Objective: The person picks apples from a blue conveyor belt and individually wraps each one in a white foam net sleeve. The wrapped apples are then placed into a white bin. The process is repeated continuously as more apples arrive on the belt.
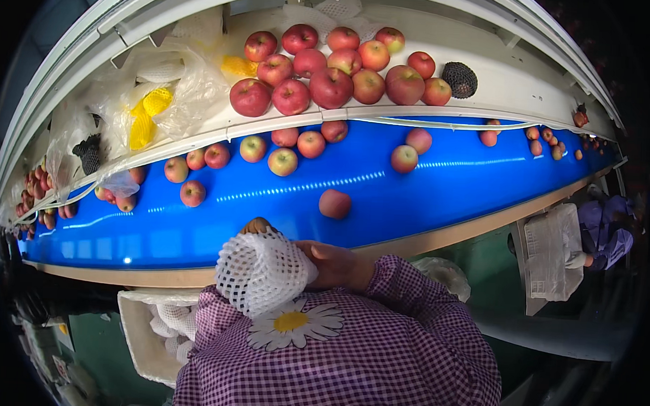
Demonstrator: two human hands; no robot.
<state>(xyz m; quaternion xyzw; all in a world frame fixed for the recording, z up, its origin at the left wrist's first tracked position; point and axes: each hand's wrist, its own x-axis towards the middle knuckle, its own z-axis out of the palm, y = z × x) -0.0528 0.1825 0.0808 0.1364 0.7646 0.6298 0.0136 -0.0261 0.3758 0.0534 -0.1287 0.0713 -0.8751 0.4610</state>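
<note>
A white foam fruit net point(265, 271) is held close in front of my chest. My left hand point(257, 225) grips it from behind, with only a few fingers showing above its top edge. At the net's right side is my right hand point(337, 264), its thumb up and its fingers hidden behind the foam. Whether fruit sits inside the net cannot be made out. Just beyond my hands, a single red apple point(335, 204) lies on the blue conveyor belt point(281, 201).
More apples point(311, 144) lie along the belt's far side. A white shelf point(503, 96) behind holds a cluster of apples point(331, 88), a black-netted fruit point(460, 80) and yellow foam nets point(149, 116). A crate point(139, 352) of white nets stands lower left. A person point(606, 231) works at right.
</note>
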